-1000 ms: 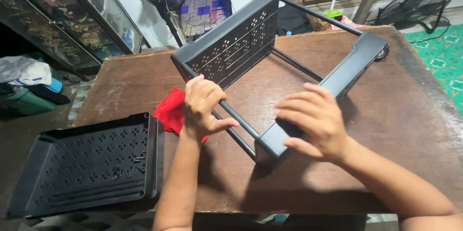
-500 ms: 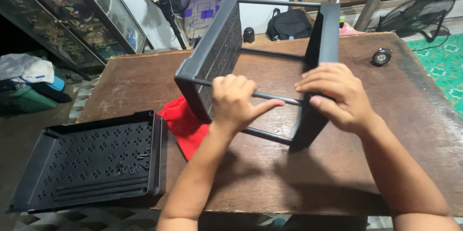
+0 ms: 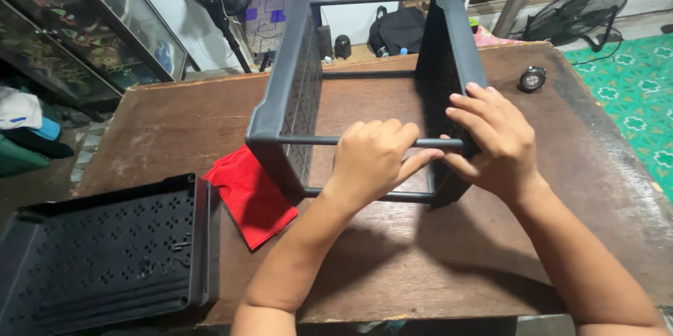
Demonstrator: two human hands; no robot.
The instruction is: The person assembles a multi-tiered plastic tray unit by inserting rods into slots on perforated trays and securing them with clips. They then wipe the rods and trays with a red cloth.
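A black plastic rack frame stands on its side on the brown wooden table. It has two perforated shelf panels joined by dark metal rods. My left hand is wrapped around the near upper rod. My right hand grips the near edge of the right panel, at the end of that same rod.
A loose black perforated tray lies at the table's near left corner. A red cloth sits beside it, partly under the frame. A small round black caster wheel rests at the far right. A standing fan, bags and glass cabinets stand beyond the table.
The frame was lying tilted across the table; both hands have turned it upright onto its side and squared it to me. My left hand slid right along the rod.
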